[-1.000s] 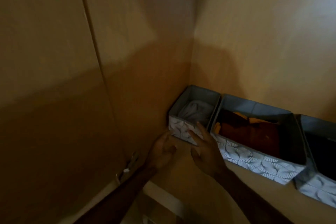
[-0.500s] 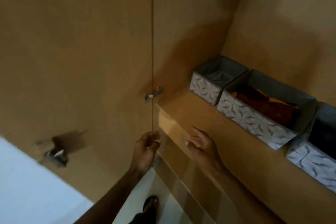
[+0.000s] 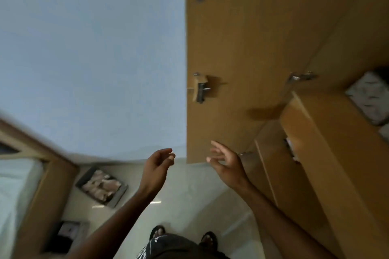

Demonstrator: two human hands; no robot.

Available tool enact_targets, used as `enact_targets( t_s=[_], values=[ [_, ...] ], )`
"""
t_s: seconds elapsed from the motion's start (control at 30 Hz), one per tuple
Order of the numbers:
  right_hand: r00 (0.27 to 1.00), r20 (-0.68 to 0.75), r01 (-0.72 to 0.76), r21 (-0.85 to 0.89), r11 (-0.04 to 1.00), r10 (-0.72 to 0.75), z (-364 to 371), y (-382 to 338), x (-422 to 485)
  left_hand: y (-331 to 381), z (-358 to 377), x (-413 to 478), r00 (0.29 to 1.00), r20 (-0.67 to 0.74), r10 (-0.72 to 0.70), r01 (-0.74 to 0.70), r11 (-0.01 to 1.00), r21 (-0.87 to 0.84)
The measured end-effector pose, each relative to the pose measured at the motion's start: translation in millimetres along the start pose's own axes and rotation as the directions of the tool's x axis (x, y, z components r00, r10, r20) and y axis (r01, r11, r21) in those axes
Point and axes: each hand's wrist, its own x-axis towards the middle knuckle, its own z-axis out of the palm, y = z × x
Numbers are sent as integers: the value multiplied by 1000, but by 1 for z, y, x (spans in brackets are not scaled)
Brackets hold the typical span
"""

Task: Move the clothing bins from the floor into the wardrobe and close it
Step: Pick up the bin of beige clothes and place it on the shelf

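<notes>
Right, step: person is standing betw. trips, w/ both hands empty, facing away from the shelf toward the floor.
Left hand [image 3: 159, 163]: hanging in the air, fingers loosely curled, holding nothing.
Right hand [image 3: 226, 161]: fingers spread wide and loose, holding nothing, hovering near the lower edge of the wardrobe door [image 3: 227, 48], not touching it as far as I can tell.
Door: standing open, latch [image 3: 201, 88] showing on its inner face.
Bins done: one patterned bin [image 3: 367, 99] is sitting up on the wardrobe shelf [image 3: 328, 132] at far right; only partly in view.
Bins left: an open bin [image 3: 102, 186] w/ pale folded clothes is lying on the floor [image 3: 189, 195] by the bed [image 3: 16, 185]; a darker bin [image 3: 65, 235] is sitting nearer, blurred, contents unclear.
Progress: prob. mid-task, at least 2 bins to go, door not yet shut.
Next move: calling for a step left and a bend down, both hands going to the opp. sides of the pale-clothes bin, lifting it level so nothing is spilling.
Watch: soft fabric walls likely sagging if gripped one-handed.
</notes>
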Motion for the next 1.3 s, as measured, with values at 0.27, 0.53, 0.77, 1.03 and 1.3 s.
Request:
enact_targets(
  t_s=[0.27,0.53,0.77,1.03,1.3],
  values=[
    [959,279,67,-63,996,-47,162,-52,4,-32,-166,-40,961,-271,-56,53,998,-18],
    [868,491,127,-88,988,-67,318,-91,5,-59,-313,-61,877,-471,-95,99,995,-16],
    [789,614,92,-153,984,21,416,-98,58,-97,-375,-17,786,-573,-232,217,972,-95],
    [719,666,32,-312,949,195,540,-31,178,-193,-424,105,650,-606,-458,472,869,-151],
    [669,653,53,-519,853,356,646,128,261,-373,-446,216,608,-523,-597,644,757,-116]
  ],
)
